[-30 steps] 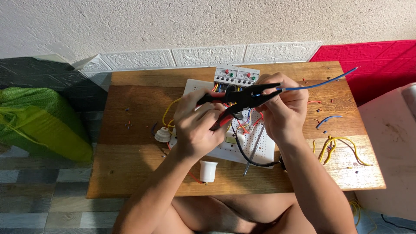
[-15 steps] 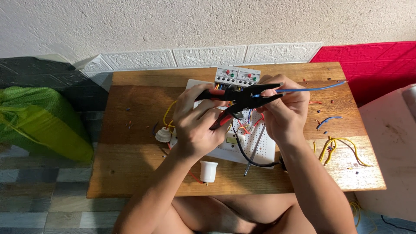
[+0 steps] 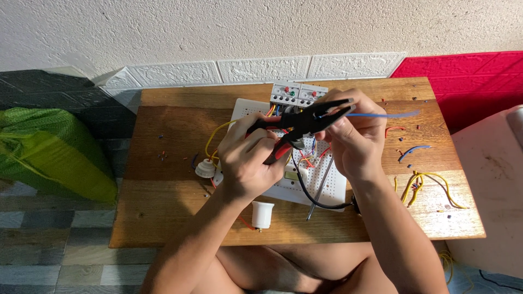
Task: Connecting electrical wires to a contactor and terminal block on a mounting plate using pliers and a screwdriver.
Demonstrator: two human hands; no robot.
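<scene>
Head view: the left hand is closed around the red-and-black handles of the black pliers, whose nose points right and meets the blue wire. The right hand, fingers pinched shut, holds that wire just beside the nose, its free end trailing right. Both hands are raised above the white breadboard on the worktop. Judging by this, the wire is being stripped or trimmed; it is not yet fitted to the board.

A low wooden table stands against a rough white plaster wall with embossed white trim tiles; red padded panelling lies right, grey plank floor left.
</scene>
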